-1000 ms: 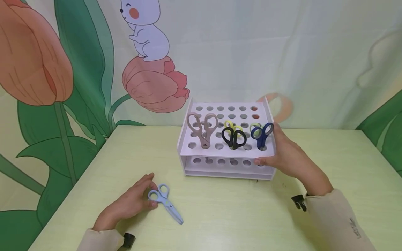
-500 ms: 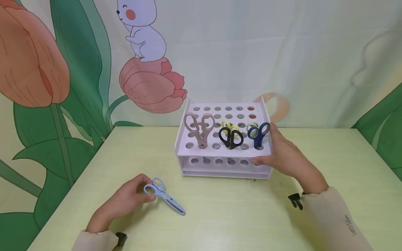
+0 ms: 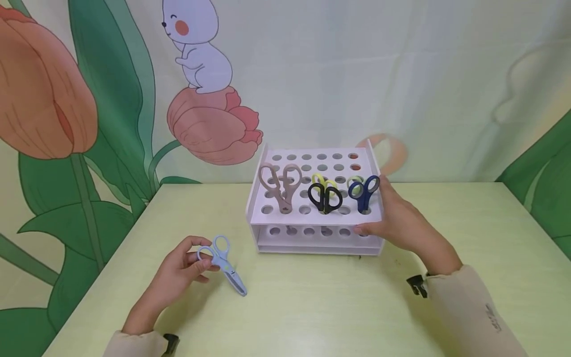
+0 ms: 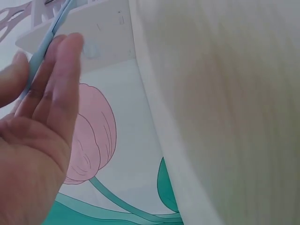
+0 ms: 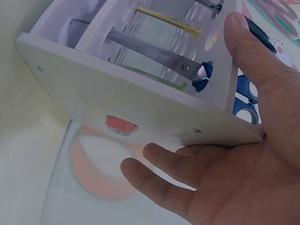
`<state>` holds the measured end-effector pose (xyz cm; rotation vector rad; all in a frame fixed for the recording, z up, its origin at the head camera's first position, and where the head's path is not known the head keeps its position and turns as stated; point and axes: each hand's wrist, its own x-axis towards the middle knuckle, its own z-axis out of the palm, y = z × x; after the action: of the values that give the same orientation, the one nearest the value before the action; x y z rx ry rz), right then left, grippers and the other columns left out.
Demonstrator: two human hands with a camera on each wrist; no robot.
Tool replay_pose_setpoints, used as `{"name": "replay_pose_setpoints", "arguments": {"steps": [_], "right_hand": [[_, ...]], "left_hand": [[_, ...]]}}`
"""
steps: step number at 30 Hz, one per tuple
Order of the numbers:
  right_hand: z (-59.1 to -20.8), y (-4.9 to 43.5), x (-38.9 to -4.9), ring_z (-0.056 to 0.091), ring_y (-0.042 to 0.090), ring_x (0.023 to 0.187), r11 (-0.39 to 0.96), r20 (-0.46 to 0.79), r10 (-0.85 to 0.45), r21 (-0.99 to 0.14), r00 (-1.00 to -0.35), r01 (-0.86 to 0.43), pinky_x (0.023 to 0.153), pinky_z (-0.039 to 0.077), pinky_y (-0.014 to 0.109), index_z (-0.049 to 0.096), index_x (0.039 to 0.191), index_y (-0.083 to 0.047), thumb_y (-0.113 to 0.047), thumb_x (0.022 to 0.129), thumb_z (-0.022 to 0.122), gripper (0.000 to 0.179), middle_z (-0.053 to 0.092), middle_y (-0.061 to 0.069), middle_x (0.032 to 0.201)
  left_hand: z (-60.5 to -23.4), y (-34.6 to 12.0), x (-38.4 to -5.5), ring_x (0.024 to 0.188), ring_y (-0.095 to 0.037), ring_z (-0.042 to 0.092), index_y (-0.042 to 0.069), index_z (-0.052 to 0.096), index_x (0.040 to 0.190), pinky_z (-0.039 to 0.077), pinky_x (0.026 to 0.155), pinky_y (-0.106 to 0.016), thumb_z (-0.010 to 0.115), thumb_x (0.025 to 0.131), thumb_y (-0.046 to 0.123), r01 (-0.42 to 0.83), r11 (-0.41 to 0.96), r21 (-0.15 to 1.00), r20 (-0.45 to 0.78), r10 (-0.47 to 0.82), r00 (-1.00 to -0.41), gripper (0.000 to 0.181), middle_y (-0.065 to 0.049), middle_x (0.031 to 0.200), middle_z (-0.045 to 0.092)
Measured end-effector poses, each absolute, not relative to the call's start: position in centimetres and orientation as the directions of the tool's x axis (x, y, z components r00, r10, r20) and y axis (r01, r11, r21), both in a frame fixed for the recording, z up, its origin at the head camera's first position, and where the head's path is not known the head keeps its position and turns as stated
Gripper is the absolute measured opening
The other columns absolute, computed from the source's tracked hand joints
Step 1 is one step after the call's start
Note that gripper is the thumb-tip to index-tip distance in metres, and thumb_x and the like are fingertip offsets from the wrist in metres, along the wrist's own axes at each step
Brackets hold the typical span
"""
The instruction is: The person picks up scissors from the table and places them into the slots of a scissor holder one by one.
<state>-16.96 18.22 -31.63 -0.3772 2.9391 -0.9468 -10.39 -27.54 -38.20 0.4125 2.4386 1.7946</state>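
Observation:
Light blue scissors [image 3: 233, 278] are pinched by the handles between the thumb and fingers of my left hand [image 3: 171, 272], raised over the table with the blades slanting down to the right. The left wrist view shows the light blue scissors [image 4: 41, 52] edge-on. My right hand [image 3: 403, 223] holds the right side of a white rack [image 3: 255, 217], thumb at the front edge and fingers along the side panel. Standing in the rack's holes are dusty-pink scissors [image 3: 286, 202], black scissors [image 3: 324, 208] and navy scissors [image 3: 363, 203]. Yellow and light green handles show partly behind them.
The rack has rows of round holes in its upper plate and more in a lower shelf. A pale yellow-green table [image 3: 303, 312] lies beneath. Behind it hangs a cloth [image 3: 308, 74] printed with tulips and a white animal. Both sleeves have black buckles near the wrists.
My left hand has lifted the light blue scissors off the table and turned, bringing them up and slightly left. My right hand stays on the rack, and the whole head view has shifted a little.

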Motion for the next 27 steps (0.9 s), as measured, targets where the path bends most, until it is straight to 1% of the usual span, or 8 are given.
{"name": "replay_pose_setpoints", "arguments": {"steps": [5,11,13,19,22,27], "right_hand": [[-31.7,18.2,-17.0,0.051,0.040,0.112,0.787,0.042,-0.238,-0.577,-0.970,-0.218,0.094,0.044,0.058,-0.009,0.160,-0.002,-0.039,0.076,0.090,0.135,0.029,0.030,0.156],[-31.7,18.3,-17.0,0.052,0.039,0.108,0.783,0.053,-0.236,-0.582,-0.970,-0.222,0.089,0.046,0.056,-0.007,0.160,-0.003,-0.035,0.076,0.091,0.133,0.034,0.029,0.153],[-31.8,18.3,-17.0,0.052,0.039,0.108,0.783,0.051,-0.230,-0.583,-0.972,-0.217,0.089,0.046,0.056,-0.007,0.160,-0.003,-0.035,0.076,0.091,0.134,0.034,0.029,0.153],[-31.8,18.3,-17.0,0.051,0.040,0.111,0.787,0.037,-0.218,-0.584,-0.975,-0.198,0.093,0.045,0.058,-0.008,0.160,-0.002,-0.038,0.076,0.091,0.135,0.029,0.030,0.156],[-31.9,18.3,-17.1,0.051,0.039,0.111,0.784,0.038,-0.218,-0.588,-0.975,-0.198,0.093,0.045,0.057,-0.008,0.160,-0.003,-0.039,0.075,0.091,0.136,0.031,0.029,0.155],[-31.9,18.2,-17.1,0.051,0.040,0.114,0.780,0.039,-0.217,-0.593,-0.975,-0.198,0.095,0.044,0.059,-0.008,0.161,-0.005,-0.042,0.074,0.091,0.136,0.029,0.028,0.157]], "left_hand": [[-38.0,-27.6,-10.2,0.087,-0.022,0.074,-0.001,0.049,0.128,0.059,0.062,-0.041,0.052,0.106,0.008,0.213,0.285,0.934,0.153,0.217,-0.964,0.024,-0.019,0.100,0.073],[-37.4,-27.3,-10.2,0.084,-0.020,0.074,-0.003,0.050,0.129,0.059,0.058,-0.041,0.052,0.106,0.008,0.215,0.275,0.937,0.174,0.164,-0.971,0.025,-0.017,0.102,0.073],[-37.2,-27.2,-10.3,0.084,-0.019,0.074,-0.005,0.052,0.126,0.059,0.058,-0.040,0.053,0.105,0.007,0.220,0.275,0.936,0.182,0.158,-0.971,0.024,-0.015,0.102,0.074],[-36.8,-27.1,-10.5,0.081,-0.015,0.073,-0.008,0.061,0.108,0.058,0.061,-0.036,0.056,0.104,0.005,0.264,0.303,0.916,0.229,0.146,-0.962,0.015,-0.007,0.093,0.074],[-36.5,-27.0,-10.5,0.077,-0.015,0.072,-0.009,0.063,0.105,0.058,0.063,-0.033,0.058,0.102,0.004,0.267,0.317,0.910,0.241,0.119,-0.963,0.014,-0.006,0.090,0.074],[-35.8,-26.7,-10.8,0.074,-0.014,0.069,-0.008,0.069,0.105,0.058,0.067,-0.029,0.063,0.100,0.004,0.253,0.354,0.900,0.246,0.064,-0.967,0.015,-0.008,0.090,0.074]]}}
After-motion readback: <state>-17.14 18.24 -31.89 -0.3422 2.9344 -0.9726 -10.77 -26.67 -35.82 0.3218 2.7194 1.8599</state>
